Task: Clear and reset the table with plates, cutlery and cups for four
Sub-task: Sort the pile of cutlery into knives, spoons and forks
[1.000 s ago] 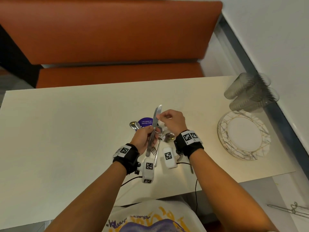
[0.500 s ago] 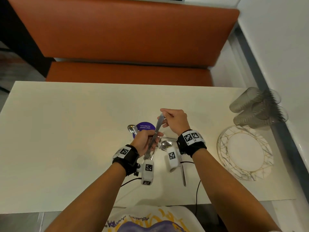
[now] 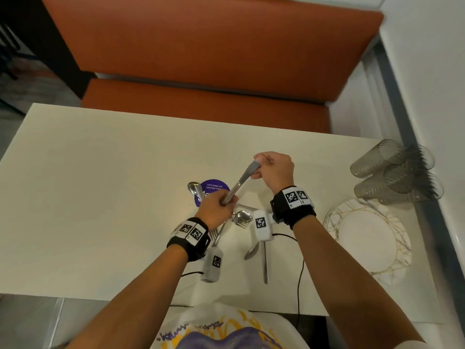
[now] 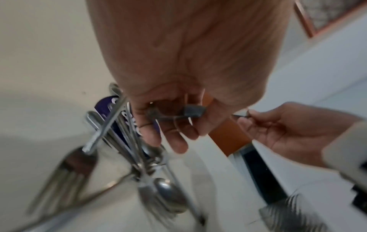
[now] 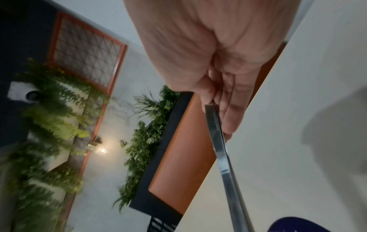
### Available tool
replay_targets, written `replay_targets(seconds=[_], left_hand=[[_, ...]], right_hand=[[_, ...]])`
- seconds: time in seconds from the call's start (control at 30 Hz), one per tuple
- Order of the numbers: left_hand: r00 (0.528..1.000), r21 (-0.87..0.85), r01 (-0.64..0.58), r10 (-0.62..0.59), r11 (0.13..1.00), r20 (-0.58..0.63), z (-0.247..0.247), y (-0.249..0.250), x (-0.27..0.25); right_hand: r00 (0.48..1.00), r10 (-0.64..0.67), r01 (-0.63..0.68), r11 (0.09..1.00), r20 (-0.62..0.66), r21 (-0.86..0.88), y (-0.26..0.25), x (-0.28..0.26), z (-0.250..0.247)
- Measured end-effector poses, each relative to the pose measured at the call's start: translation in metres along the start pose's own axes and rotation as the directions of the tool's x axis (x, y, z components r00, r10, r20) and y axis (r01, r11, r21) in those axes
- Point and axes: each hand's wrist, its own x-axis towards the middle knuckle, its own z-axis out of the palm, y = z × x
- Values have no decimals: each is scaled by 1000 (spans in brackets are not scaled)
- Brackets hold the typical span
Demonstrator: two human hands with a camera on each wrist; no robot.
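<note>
Beside orange bench (image 3: 201, 54), cream table (image 3: 100, 197), cutlery (image 3: 261, 253)

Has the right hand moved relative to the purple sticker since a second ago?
Yes. The right hand, pinching the knife, has moved right and farther from the purple sticker.

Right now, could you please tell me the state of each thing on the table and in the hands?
knife: lifted, held at both ends.
left hand: grips the knife's lower end and a cutlery bundle.
right hand: pinches the knife's upper end.
cups: lying on their sides, nested.
plates: stacked, upright.
spoon: lying loose on the table.
</note>
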Motion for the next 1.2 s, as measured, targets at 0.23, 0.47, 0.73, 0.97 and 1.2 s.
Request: replay_targets(seconds=[0.23, 0.47, 0.73, 0.97, 1.2], left_hand=[[914, 371, -231, 331, 899, -233, -50, -10, 36], [950, 654, -182, 303, 735, -77, -96, -22, 89], [968, 652, -114, 232, 750, -97, -123, -44, 104], [976, 617, -130, 211, 776, -60, -120, -42, 106], [985, 591, -81, 156, 803, -78, -113, -36, 110]], right_hand=[[924, 359, -276, 863, -130, 423, 32, 14, 4], [845, 533, -445, 654, 45, 611, 58, 4, 45], [863, 483, -442, 865, -149, 238, 77, 14, 86], [906, 346, -345, 937, -245, 50, 83, 16, 83], [949, 193, -240, 956, -251, -172, 94, 22, 79]])
